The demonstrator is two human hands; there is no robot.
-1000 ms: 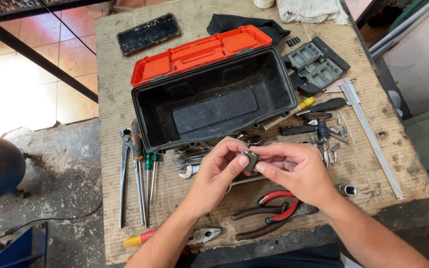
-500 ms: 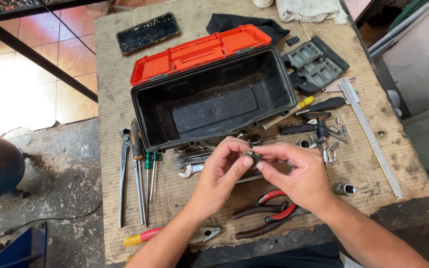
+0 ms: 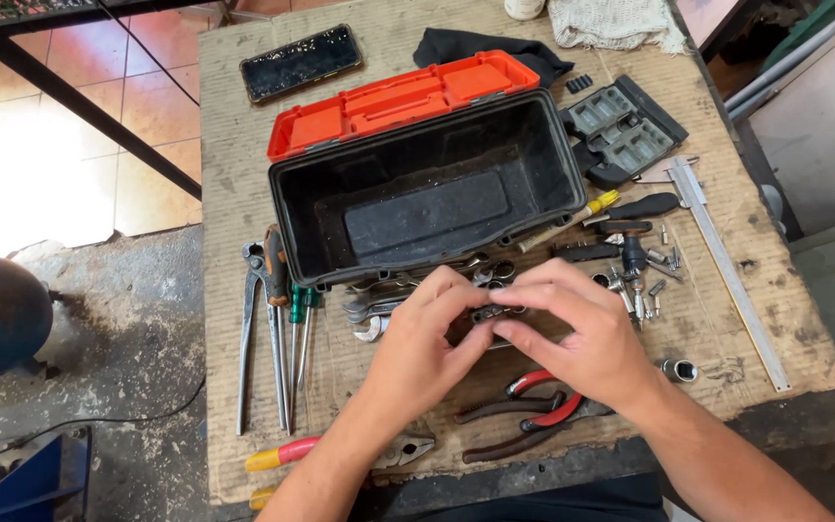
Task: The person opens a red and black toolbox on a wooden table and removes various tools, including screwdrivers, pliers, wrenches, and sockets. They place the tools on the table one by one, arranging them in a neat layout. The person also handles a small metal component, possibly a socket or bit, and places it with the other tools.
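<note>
Dark metal socket (image 3: 491, 313) pinched between fingertips of left hand (image 3: 427, 333) and right hand (image 3: 582, 333)

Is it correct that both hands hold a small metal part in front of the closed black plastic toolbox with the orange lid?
Not quite: the head view shows the black plastic toolbox open and empty, its orange lid folded back. Both hands, left and right, do hold the small metal part.
</note>
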